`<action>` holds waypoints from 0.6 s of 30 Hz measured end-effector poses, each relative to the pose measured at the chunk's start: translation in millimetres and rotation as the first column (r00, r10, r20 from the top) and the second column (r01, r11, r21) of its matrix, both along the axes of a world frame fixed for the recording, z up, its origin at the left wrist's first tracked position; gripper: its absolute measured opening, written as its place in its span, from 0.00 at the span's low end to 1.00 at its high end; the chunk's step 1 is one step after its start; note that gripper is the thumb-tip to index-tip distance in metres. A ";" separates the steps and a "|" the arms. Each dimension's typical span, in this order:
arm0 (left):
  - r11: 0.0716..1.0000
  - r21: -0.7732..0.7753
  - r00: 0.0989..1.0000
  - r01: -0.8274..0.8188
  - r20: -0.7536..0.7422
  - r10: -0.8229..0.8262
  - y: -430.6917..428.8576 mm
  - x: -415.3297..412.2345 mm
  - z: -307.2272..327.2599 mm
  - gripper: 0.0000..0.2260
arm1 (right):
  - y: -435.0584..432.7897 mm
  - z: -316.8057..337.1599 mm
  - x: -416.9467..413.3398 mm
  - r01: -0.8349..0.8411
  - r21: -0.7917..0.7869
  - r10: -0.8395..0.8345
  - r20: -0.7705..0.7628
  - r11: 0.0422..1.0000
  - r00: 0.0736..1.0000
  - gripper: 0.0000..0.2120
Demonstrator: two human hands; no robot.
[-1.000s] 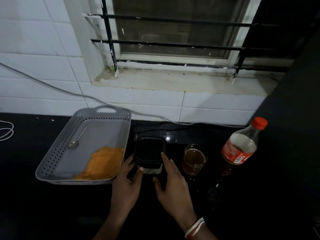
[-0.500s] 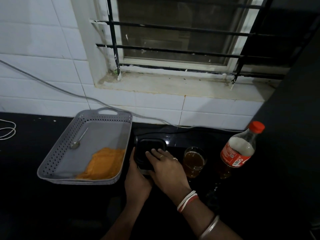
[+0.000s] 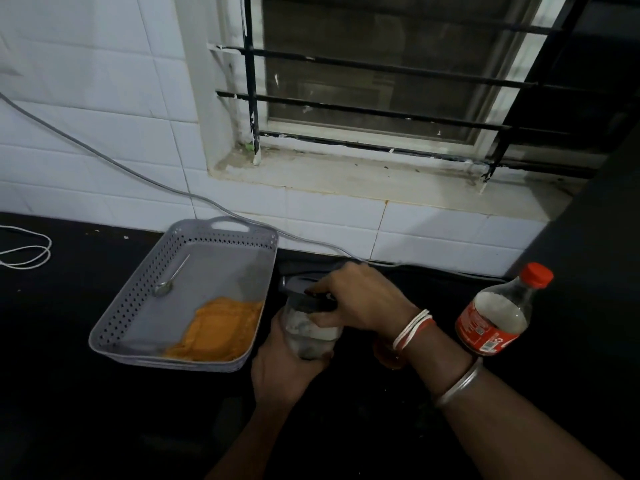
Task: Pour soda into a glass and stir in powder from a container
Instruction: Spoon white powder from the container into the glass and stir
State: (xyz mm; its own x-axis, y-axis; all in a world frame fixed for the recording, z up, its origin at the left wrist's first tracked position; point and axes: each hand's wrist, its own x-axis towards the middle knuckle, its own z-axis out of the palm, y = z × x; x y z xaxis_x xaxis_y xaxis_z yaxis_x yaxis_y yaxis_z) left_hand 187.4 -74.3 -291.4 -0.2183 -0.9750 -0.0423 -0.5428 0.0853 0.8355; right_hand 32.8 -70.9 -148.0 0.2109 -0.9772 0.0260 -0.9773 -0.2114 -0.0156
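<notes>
On a dark counter (image 3: 86, 410), a grey perforated tray (image 3: 131, 306) near the back wall holds an orange cloth (image 3: 216, 332) and a spoon (image 3: 171, 277). Just right of the tray, the left hand (image 3: 280, 368) wraps the clear container (image 3: 310, 332) while the right hand (image 3: 360, 297) grips its dark lid (image 3: 301, 292). A red-capped soda bottle (image 3: 498, 317) stands toward the counter's right edge.

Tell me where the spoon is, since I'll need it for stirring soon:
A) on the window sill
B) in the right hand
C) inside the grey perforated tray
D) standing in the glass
C: the spoon lies on the floor of the grey tray, beyond the orange cloth, while both hands are on the container.
</notes>
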 end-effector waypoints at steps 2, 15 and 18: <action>1.000 -0.017 0.999 0.009 -0.050 -0.010 0.4 1.8 0.7 0.47 | -2.4 9.9 -8.6 0.043 -0.045 -0.037 0.122 0.998 0.992 0.21; 0.994 0.070 0.974 0.083 -0.216 -0.066 8.0 16.9 -3.6 0.57 | 0.6 -47.0 -28.0 0.359 -0.330 -0.301 0.215 0.873 0.929 0.21; 0.996 0.075 0.982 0.050 -0.188 -0.035 29.0 36.5 11.9 0.47 | 23.7 -61.8 -13.7 0.381 -0.355 -0.284 0.297 0.854 0.912 0.17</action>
